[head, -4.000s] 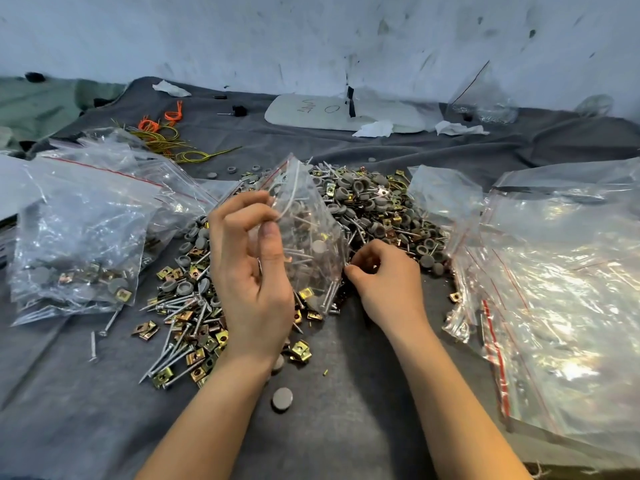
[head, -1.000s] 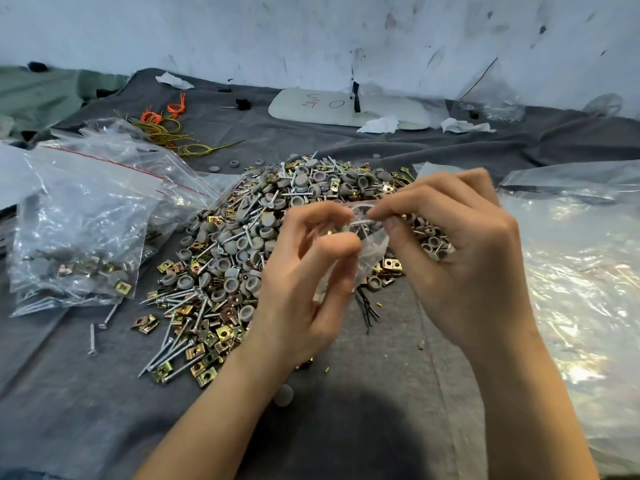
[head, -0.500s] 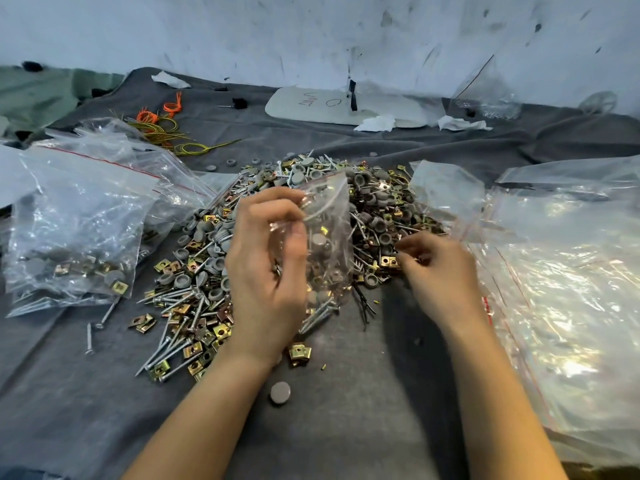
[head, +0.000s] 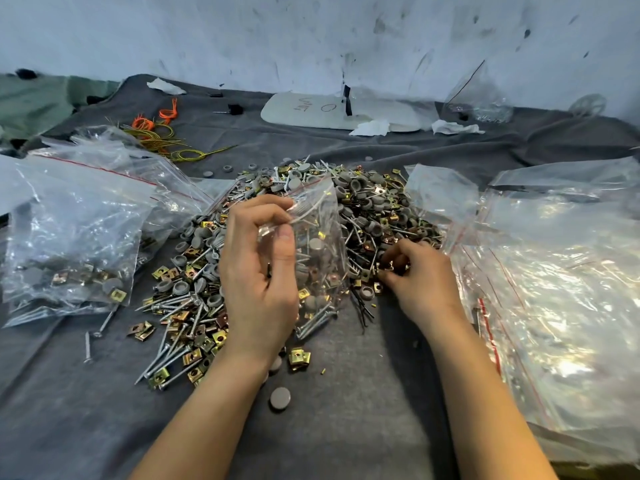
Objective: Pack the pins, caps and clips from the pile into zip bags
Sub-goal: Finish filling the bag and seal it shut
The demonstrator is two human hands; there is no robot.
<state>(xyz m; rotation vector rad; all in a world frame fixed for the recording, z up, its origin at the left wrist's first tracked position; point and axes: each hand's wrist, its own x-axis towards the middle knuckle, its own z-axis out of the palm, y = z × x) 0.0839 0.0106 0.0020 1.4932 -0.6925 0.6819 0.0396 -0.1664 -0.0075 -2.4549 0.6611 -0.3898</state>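
Note:
A pile (head: 374, 209) of silver pins, grey round caps and gold clips lies on the dark cloth in the middle. My left hand (head: 256, 271) holds a small clear zip bag (head: 318, 251) upright over the pile's near side, pinching its mouth between thumb and fingers. Pins, caps and clips show inside the bag. My right hand (head: 412, 275) is down at the pile's right edge, fingers curled and pinching small gold clips. A loose grey cap (head: 280, 398) and a gold clip (head: 299, 358) lie near my left wrist.
Filled zip bags (head: 69, 237) lie at the left. A heap of flat clear zip bags (head: 554, 289) covers the right side. At the back are orange and yellow wires (head: 156, 133), a white board (head: 329, 110), crumpled tissues (head: 370, 128) and the pale wall.
A second ago both hands worked the bag's mouth together. My right hand has since dropped to the pile's right edge and picked at clips; my left hand keeps the bag upright.

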